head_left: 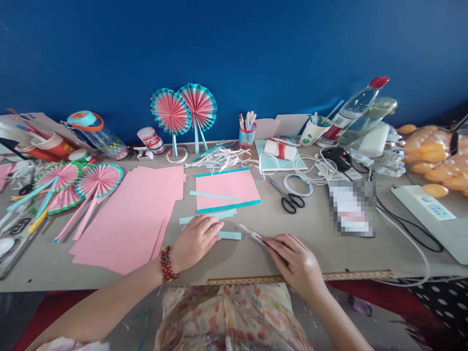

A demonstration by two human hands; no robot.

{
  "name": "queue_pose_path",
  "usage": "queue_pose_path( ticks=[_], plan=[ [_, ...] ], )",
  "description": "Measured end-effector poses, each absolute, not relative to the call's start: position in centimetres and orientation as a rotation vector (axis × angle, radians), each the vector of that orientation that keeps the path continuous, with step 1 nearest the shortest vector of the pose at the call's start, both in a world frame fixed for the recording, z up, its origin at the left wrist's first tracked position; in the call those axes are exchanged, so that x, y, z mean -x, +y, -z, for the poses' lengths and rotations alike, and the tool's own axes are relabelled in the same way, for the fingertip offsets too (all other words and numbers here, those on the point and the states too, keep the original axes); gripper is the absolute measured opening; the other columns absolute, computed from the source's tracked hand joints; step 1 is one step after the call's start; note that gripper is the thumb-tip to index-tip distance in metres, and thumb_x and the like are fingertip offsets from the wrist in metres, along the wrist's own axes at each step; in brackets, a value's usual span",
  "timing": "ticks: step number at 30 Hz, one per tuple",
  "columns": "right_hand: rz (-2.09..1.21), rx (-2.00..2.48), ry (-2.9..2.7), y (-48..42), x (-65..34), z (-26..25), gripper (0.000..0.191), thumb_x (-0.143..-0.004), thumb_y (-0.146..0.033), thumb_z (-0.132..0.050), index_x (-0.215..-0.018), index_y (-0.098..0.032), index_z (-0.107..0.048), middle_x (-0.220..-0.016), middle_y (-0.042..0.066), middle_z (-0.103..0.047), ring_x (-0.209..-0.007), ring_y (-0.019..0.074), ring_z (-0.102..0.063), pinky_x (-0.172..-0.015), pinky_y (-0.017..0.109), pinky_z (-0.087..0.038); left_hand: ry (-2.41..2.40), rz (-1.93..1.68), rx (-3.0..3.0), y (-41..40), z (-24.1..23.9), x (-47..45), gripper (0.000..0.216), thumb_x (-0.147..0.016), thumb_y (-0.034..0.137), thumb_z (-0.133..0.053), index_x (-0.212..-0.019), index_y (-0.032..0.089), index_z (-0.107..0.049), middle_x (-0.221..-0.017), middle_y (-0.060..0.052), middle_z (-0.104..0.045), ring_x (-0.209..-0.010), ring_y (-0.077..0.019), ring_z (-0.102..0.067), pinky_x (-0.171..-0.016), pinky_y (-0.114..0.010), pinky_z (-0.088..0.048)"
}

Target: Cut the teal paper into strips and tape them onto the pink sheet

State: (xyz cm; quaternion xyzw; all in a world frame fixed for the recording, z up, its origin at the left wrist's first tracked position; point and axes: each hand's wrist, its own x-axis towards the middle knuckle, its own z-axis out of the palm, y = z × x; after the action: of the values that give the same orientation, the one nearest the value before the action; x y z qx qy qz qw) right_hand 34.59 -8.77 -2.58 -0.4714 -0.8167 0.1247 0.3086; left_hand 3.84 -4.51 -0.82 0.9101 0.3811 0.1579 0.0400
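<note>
Left hand [195,242] lying flat, fingers spread, pressing teal strip [228,235] onto table [318,243] below pink sheet [227,190]. Right hand [297,263] pinching knife [253,234], tip just beside strip. Scissors [287,197] lying nearby.

The left hand [195,240] presses a teal paper strip [228,235] flat while the right hand [297,263] grips a utility knife [253,235].
</note>
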Motion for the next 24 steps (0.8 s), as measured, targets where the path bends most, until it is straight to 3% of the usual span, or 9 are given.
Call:
queue_pose_path(
  ticks=[6,24],
  plan=[
    [-0.307,1.255,-2.180,-9.00,-34.49,2.42,0.028,-0.096,-0.016,-0.052,-0.118,-0.021,-0.068,-0.095,0.007,-0.065,-0.083,0.0174,-0.061,-0.076,0.031,-0.053,1.124,-0.559,-2.791,-4.54,1.57,-3.81,0.016,-0.100,0.021,-0.050,-0.109,0.018,-0.064,-0.104,-0.006,-0.065,-0.094,-0.0206,-0.059,-0.086,-0.037,-0.049],
    [-0.221,1.176,-2.368,-9.07,-34.38,2.18,0.026,-0.097,-0.015,-0.050,-0.115,-0.018,-0.068,-0.092,0.008,-0.065,-0.079,0.0173,-0.058,-0.071,0.031,-0.051,1.121,-0.511,-2.813,-4.63,1.26,-4.08,0.016,-0.102,0.022,-0.048,-0.102,0.019,-0.064,-0.098,-0.005,-0.068,-0.093,-0.0208,-0.059,-0.088,-0.039,-0.046]
  ],
)
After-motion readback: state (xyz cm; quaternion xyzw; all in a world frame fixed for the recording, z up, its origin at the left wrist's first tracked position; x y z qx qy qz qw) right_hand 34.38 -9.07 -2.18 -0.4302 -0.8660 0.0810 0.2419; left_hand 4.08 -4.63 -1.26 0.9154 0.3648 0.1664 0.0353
